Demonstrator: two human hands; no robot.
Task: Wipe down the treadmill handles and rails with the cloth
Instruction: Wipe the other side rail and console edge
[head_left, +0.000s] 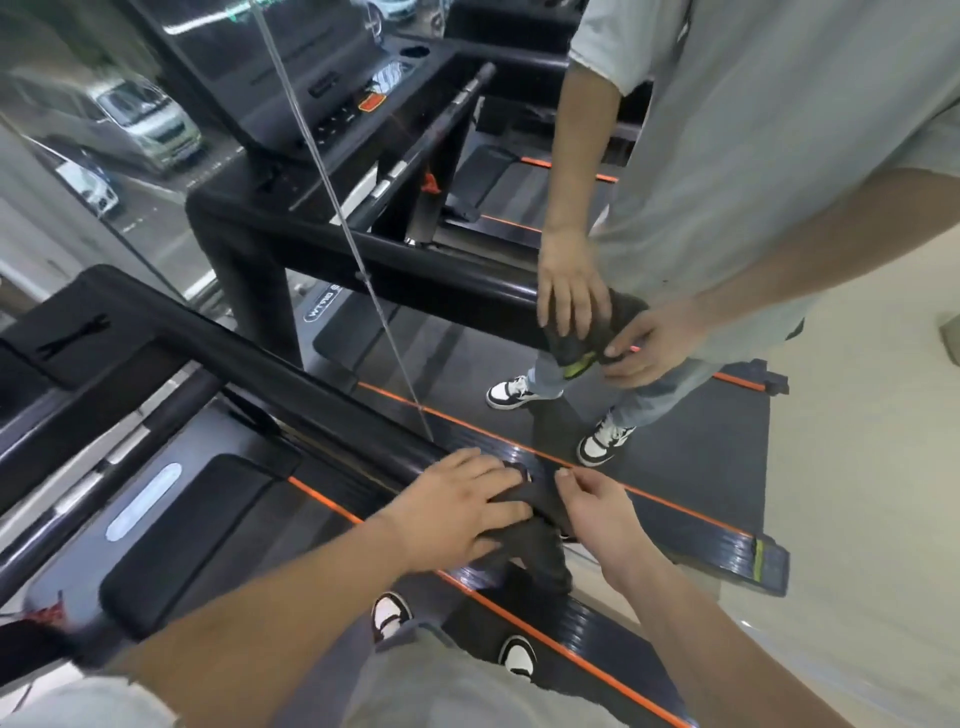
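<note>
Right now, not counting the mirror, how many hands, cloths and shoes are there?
Hands: 2, left hand and right hand
Cloth: 1
Shoes: 2
Total: 5

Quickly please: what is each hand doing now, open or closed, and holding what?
Left hand: open, fingers flat, pressing the cloth on the rail.
Right hand: closed, pinching the cloth's edge.

Your dark cloth is draped over the near end of the glossy black treadmill rail, its loose end hanging down below the bar.
</note>
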